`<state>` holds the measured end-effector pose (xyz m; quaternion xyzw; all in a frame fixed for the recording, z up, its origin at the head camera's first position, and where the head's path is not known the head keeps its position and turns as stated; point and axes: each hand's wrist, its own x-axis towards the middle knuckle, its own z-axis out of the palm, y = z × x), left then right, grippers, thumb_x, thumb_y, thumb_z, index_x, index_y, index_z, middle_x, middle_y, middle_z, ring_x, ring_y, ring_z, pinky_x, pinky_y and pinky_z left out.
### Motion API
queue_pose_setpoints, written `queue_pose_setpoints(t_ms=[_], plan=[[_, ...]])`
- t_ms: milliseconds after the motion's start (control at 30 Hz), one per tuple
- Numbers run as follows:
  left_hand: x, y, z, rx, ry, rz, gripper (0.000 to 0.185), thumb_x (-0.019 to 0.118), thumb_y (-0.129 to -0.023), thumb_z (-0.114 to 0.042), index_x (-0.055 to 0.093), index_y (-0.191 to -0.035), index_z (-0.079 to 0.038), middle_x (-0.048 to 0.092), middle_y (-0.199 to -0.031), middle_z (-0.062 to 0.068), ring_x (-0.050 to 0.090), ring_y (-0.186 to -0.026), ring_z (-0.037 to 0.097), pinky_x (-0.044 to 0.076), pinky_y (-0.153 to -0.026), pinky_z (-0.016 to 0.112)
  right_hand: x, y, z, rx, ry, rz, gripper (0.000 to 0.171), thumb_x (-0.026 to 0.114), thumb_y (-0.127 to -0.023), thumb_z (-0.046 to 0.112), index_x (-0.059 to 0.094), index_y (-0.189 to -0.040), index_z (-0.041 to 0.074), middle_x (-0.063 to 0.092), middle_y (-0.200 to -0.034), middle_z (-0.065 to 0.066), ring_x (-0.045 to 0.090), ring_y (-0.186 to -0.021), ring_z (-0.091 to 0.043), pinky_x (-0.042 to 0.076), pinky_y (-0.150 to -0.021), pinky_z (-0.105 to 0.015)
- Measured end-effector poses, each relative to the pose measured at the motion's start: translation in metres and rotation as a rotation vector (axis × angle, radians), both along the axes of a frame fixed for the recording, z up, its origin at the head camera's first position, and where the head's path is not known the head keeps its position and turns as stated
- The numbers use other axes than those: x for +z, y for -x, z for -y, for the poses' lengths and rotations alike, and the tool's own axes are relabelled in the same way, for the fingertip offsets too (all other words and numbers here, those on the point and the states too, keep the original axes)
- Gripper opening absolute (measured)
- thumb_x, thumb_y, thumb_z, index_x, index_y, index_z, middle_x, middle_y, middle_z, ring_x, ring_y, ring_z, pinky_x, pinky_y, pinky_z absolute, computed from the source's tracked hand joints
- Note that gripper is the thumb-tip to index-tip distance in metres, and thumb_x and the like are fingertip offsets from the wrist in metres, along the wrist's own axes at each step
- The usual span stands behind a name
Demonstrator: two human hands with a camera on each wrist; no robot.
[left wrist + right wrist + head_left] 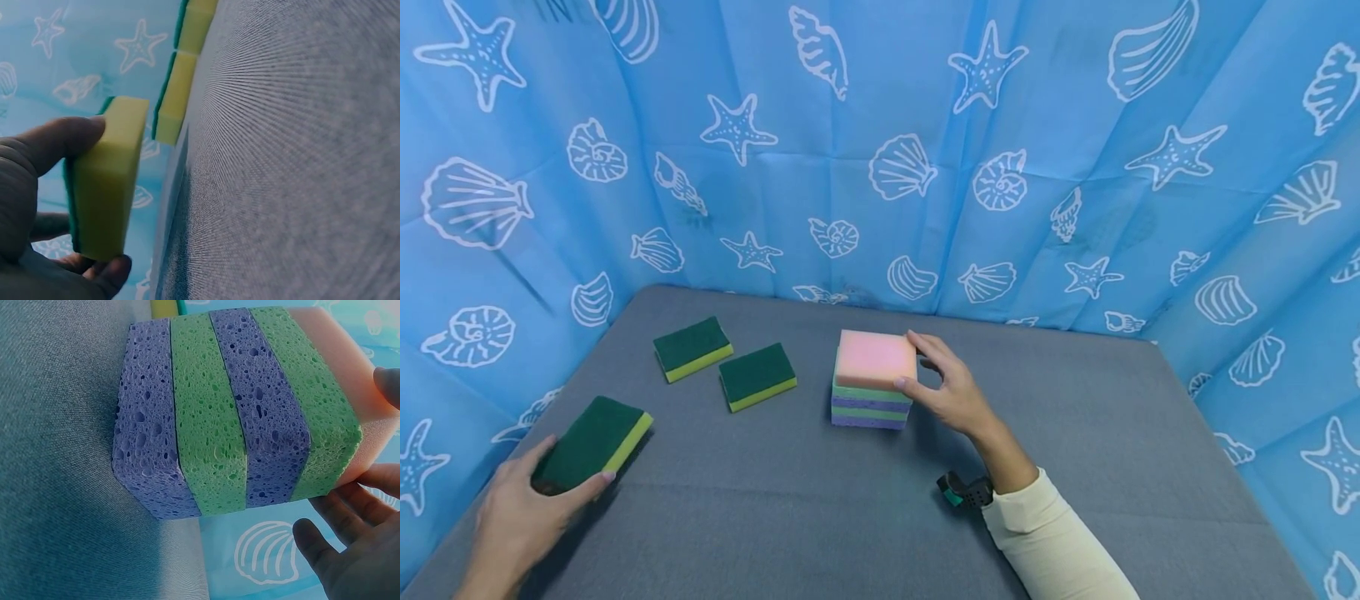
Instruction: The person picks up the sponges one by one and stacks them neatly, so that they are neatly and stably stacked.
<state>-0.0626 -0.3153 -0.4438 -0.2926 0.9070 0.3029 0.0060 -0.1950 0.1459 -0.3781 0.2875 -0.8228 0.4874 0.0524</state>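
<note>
At the left of the head view my left hand (520,517) pinches a scrub sponge (591,442) by its sides, dark green face up and yellow foam below. The left wrist view shows this sponge (109,181) held between thumb and fingertips, off the table. In the middle stands a stack of sponges, purple and green layers (870,412) in turn, with a pink sponge (876,358) on top. My right hand (951,392) holds the pink sponge at its right side, thumb toward the front. In the right wrist view, other fingers sit beside the upper green sponge (312,406).
Two more green-and-yellow scrub sponges, one farther back (692,348) and one nearer the stack (757,377), lie on the grey table (760,517). A blue curtain (865,108) with white shells and starfish hangs round the back and sides. A black device (966,492) sits at my right wrist.
</note>
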Motion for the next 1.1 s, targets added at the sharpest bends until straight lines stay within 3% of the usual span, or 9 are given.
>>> queue_pose_setpoints(t_ms=[267,467,733,900,1100], plan=[[0.008,0.0,-0.01,0.052,-0.041,-0.116,0.104,0.072,-0.083,-0.049,0.015,-0.152,0.003,0.024,-0.138,0.04,0.034,-0.116,0.055,0.033,-0.089,0.067,0.0,-0.001,0.0,-0.002,-0.006,-0.003,0.063,0.07,-0.088,0.005,0.04,-0.142,-0.008,0.045,-0.137,-0.025,0.046,-0.122,-0.036,0.039,-0.098,-0.055],[0.014,0.003,-0.015,0.021,-0.037,-0.18,0.102,0.073,-0.082,-0.048,0.018,-0.153,0.0,0.023,-0.143,0.037,0.032,-0.119,0.055,0.034,-0.088,0.067,0.0,-0.001,0.0,-0.002,-0.005,-0.011,0.064,0.071,-0.087,0.004,0.04,-0.142,-0.009,0.045,-0.136,-0.025,0.046,-0.121,-0.036,0.039,-0.098,-0.055],[0.009,0.014,-0.018,0.022,-0.06,-0.286,0.104,0.077,-0.08,-0.047,0.018,-0.154,-0.004,0.026,-0.146,0.034,0.036,-0.121,0.055,0.034,-0.093,0.065,0.0,0.0,0.0,0.01,0.003,-0.018,0.064,0.07,-0.087,0.002,0.04,-0.142,-0.009,0.045,-0.136,-0.026,0.045,-0.122,-0.037,0.038,-0.098,-0.057],[0.006,0.019,-0.019,-0.011,-0.068,-0.371,0.102,0.078,-0.08,-0.045,0.02,-0.155,-0.009,0.027,-0.148,0.03,0.039,-0.123,0.053,0.036,-0.095,0.062,-0.001,0.001,-0.001,0.022,0.01,-0.021,0.064,0.07,-0.087,0.001,0.039,-0.142,-0.01,0.044,-0.137,-0.027,0.044,-0.124,-0.037,0.038,-0.097,-0.058],[0.005,0.03,-0.024,-0.099,-0.068,-0.469,0.098,0.079,-0.08,-0.039,0.023,-0.154,-0.01,0.029,-0.149,0.026,0.041,-0.123,0.05,0.038,-0.099,0.053,-0.001,0.001,-0.001,0.022,0.004,-0.023,0.064,0.07,-0.087,0.001,0.039,-0.142,-0.01,0.044,-0.137,-0.027,0.044,-0.124,-0.037,0.038,-0.097,-0.057]])
